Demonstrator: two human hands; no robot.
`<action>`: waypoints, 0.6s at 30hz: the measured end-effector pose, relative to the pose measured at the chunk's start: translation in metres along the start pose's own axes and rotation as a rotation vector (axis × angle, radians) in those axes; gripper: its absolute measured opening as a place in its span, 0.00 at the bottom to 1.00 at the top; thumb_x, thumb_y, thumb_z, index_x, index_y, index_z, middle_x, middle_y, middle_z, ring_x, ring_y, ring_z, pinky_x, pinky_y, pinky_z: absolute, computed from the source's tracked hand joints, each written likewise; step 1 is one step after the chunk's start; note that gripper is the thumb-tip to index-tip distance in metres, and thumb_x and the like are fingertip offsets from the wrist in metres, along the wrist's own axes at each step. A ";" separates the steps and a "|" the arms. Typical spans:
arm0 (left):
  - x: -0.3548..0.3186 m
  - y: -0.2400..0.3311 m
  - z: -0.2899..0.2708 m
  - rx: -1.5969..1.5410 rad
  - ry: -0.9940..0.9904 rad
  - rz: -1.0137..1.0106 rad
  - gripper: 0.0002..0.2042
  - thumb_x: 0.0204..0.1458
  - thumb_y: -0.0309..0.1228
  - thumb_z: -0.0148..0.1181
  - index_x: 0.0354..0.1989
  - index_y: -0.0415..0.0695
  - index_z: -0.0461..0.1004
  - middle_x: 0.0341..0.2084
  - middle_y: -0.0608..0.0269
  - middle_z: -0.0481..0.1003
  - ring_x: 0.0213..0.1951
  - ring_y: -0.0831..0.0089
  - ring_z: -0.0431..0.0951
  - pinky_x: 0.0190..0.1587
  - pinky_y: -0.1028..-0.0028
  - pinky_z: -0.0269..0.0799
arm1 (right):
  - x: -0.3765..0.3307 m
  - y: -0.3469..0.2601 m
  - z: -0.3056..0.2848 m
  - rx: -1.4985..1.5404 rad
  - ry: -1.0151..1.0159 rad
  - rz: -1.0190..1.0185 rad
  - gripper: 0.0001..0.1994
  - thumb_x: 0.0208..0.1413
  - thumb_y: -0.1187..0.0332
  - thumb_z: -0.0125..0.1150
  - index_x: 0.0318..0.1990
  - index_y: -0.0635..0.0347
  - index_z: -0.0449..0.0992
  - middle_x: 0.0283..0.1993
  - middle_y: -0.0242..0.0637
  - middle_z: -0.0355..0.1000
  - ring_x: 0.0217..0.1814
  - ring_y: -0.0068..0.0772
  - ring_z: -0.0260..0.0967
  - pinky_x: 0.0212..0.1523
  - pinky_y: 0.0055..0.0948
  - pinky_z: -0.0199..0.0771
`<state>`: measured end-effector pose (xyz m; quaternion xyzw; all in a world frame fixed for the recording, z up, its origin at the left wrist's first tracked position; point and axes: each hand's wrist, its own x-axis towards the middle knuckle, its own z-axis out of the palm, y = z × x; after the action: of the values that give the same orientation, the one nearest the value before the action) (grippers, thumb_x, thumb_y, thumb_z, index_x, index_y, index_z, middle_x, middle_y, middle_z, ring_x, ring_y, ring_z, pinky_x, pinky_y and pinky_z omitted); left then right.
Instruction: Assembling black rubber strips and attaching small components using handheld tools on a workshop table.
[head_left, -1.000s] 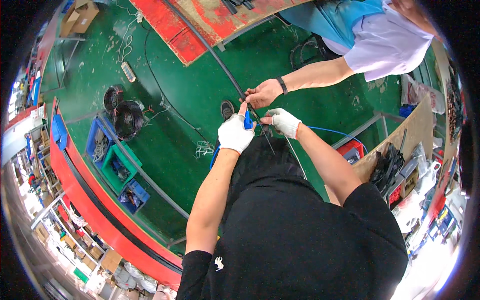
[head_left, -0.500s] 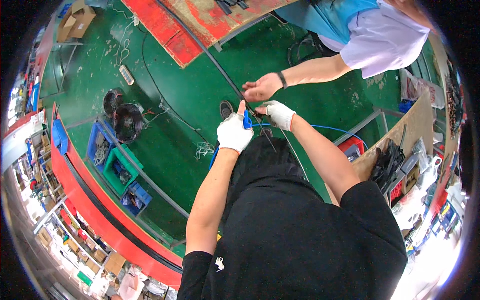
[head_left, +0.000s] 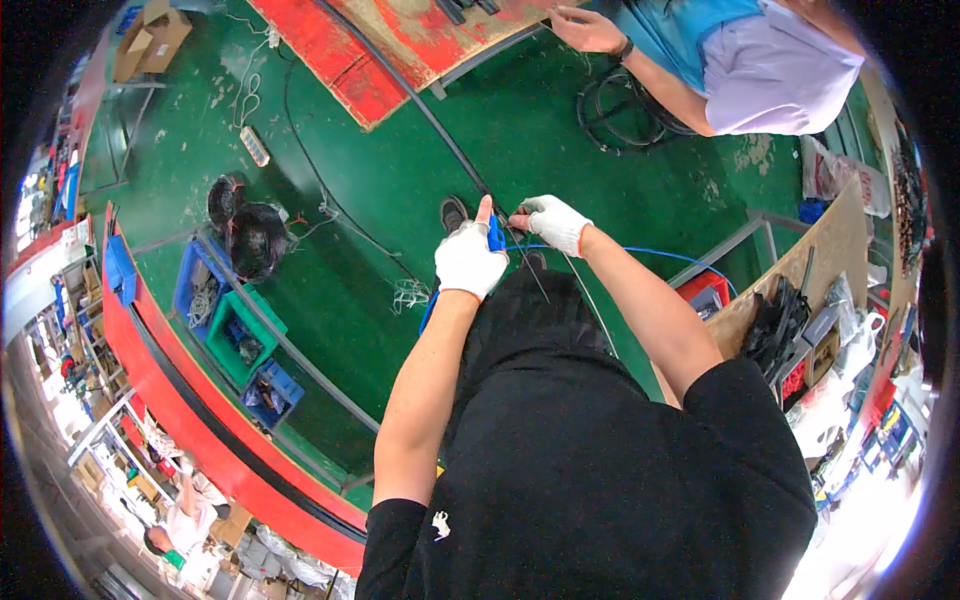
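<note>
My left hand (head_left: 470, 262), in a white glove with bare fingertips, is closed around a blue-handled tool (head_left: 496, 234). Its index finger points along a long black tube (head_left: 430, 118), which runs from the red workbench down to my hands. Close on the other side, my gloved right hand (head_left: 553, 224) has its fingertips pinched together by the tube's near end. What they grip is too small to make out. Below the hands hang a thin dark strand (head_left: 537, 277) and a pale thin cord (head_left: 592, 302).
A co-worker's hand (head_left: 590, 30) is beside the worn red workbench (head_left: 375, 90). Black coils (head_left: 255, 240), a power strip (head_left: 254, 147) and cords lie on the green floor. Left stand blue and green crates (head_left: 245, 375) by a red bench (head_left: 190, 400); a blue hose (head_left: 665, 254) curves right.
The co-worker's hand has drawn away from my hands, up and right to the workbench. Another person has come into view at lower left. My own hands have barely moved.
</note>
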<state>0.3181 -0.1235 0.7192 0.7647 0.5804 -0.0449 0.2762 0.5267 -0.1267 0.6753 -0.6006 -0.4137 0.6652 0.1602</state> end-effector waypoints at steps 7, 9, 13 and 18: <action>-0.003 0.005 -0.005 0.026 0.014 0.009 0.37 0.53 0.36 0.62 0.76 0.57 0.65 0.38 0.53 0.82 0.41 0.52 0.85 0.46 0.56 0.79 | -0.011 -0.011 -0.003 0.007 0.015 0.058 0.18 0.64 0.58 0.67 0.47 0.68 0.83 0.41 0.40 0.80 0.45 0.30 0.72 0.50 0.35 0.73; -0.002 0.004 -0.001 0.014 0.014 0.015 0.39 0.52 0.37 0.64 0.77 0.59 0.63 0.42 0.49 0.82 0.40 0.48 0.85 0.46 0.55 0.80 | -0.015 -0.010 -0.003 0.012 0.030 0.062 0.19 0.64 0.57 0.67 0.47 0.68 0.83 0.41 0.40 0.80 0.45 0.30 0.73 0.50 0.35 0.73; -0.003 0.003 0.000 0.012 -0.002 0.002 0.39 0.52 0.38 0.64 0.77 0.60 0.63 0.45 0.46 0.83 0.40 0.47 0.85 0.47 0.54 0.80 | -0.017 -0.005 0.000 0.016 0.034 0.008 0.14 0.65 0.57 0.66 0.41 0.62 0.82 0.30 0.27 0.70 0.28 0.21 0.62 0.27 0.29 0.60; -0.009 0.010 0.000 0.040 0.007 -0.054 0.38 0.53 0.38 0.62 0.77 0.60 0.62 0.46 0.46 0.83 0.40 0.47 0.85 0.46 0.53 0.80 | -0.018 -0.008 0.002 0.022 0.013 0.066 0.18 0.64 0.56 0.67 0.46 0.66 0.82 0.39 0.35 0.77 0.40 0.27 0.70 0.42 0.33 0.69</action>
<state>0.3240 -0.1326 0.7260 0.7544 0.6008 -0.0611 0.2574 0.5265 -0.1353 0.6930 -0.6165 -0.3853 0.6707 0.1472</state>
